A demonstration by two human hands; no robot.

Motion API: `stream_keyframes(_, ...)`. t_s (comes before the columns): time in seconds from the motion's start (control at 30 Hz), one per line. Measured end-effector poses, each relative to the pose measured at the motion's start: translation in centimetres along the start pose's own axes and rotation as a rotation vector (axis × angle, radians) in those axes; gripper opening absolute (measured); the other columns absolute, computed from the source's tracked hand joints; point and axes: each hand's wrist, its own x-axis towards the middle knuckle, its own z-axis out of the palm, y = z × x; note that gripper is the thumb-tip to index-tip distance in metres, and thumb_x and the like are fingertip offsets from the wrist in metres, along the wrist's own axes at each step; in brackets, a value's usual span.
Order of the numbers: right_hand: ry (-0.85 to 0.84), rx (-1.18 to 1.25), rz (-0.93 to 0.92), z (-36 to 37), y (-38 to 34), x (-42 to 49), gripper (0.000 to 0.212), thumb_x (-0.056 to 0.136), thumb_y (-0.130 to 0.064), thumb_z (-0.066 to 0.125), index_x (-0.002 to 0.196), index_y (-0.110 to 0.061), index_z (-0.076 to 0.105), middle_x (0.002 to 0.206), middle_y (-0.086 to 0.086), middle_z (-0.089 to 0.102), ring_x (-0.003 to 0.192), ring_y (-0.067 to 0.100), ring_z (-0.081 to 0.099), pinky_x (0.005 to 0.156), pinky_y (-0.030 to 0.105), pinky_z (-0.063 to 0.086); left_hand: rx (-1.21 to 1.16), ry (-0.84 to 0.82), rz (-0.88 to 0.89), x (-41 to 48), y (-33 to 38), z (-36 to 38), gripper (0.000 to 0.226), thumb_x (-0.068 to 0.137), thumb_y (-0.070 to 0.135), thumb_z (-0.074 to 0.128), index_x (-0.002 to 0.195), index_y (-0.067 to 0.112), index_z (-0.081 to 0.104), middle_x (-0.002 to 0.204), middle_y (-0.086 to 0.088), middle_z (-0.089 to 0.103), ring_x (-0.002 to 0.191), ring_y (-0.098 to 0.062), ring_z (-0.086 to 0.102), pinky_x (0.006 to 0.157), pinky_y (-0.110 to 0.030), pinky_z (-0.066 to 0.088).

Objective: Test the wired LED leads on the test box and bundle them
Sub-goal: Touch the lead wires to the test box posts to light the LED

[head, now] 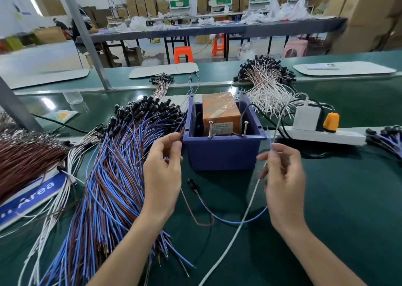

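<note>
Left hand (162, 172) and right hand (282, 183) pinch one lead's (192, 182) ends.

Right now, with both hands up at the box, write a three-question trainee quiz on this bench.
1. True or false: the right hand pinches a blue wire.
2. How many screws stand upright at the front rim of the blue box? A) one B) two C) four
3. Fill in: the orange plug sits in a ____ power strip.

Key: 1 true; 2 B; 3 white.
</note>
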Motion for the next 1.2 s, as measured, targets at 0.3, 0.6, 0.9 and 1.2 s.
stream_keyframes(0.3, -0.007, -0.004, 0.026, -0.1, 0.0, -0.2, 0.023, 0.104, -0.02, 0.055, 0.117, -0.033, 0.069, 0.101, -0.01, 0.075, 0.072, 0.007, 0.067, 0.052, 0.019, 0.052, -0.021, -0.018, -0.01, 0.2, -0.1, 0.5, 0.013, 0.1, 0.025, 0.062, 0.098, 0.035, 0.071, 0.074, 0.019, 0.06, 0.064, -0.002, 0.048, 0.057, -0.016, 0.042)
stream_keyframes(0.6, -0.013, 0.001, 0.063, -0.1, 0.2, -0.2, 0.022, 0.103, -0.017, 0.058, 0.117, -0.031, 0.068, 0.1, -0.009, 0.076, 0.06, 0.011, 0.065, 0.05, 0.021, 0.052, -0.036, -0.057, -0.014, 0.2, 0.2, 1.1, 0.021, 0.101, 0.02, 0.061, 0.099, 0.037, 0.073, 0.074, 0.014, 0.064, 0.064, -0.006, 0.051, 0.057, -0.019, 0.043)
stream_keyframes(0.9, -0.034, -0.009, 0.043, -0.1, 0.2, -0.2, 0.024, 0.103, -0.018, 0.059, 0.109, -0.038, 0.071, 0.099, -0.01, 0.076, 0.057, 0.011, 0.064, 0.051, 0.02, 0.052, -0.063, -0.102, -0.002, 0.1, 0.6, 1.0, 0.026, 0.103, 0.018, 0.057, 0.101, 0.039, 0.072, 0.083, 0.001, 0.063, 0.066, -0.009, 0.052, 0.057, -0.024, 0.044)
stream_keyframes(1.2, -0.059, -0.026, 0.021, -0.1, 0.0, -0.4, 0.027, 0.103, -0.017, 0.058, 0.106, -0.042, 0.071, 0.099, -0.011, 0.076, 0.057, 0.01, 0.064, 0.05, 0.019, 0.052, -0.054, -0.128, 0.014, 0.0, 0.8, 0.7, 0.026, 0.103, 0.017, 0.056, 0.103, 0.039, 0.071, 0.083, -0.005, 0.062, 0.065, -0.006, 0.053, 0.058, -0.019, 0.045)
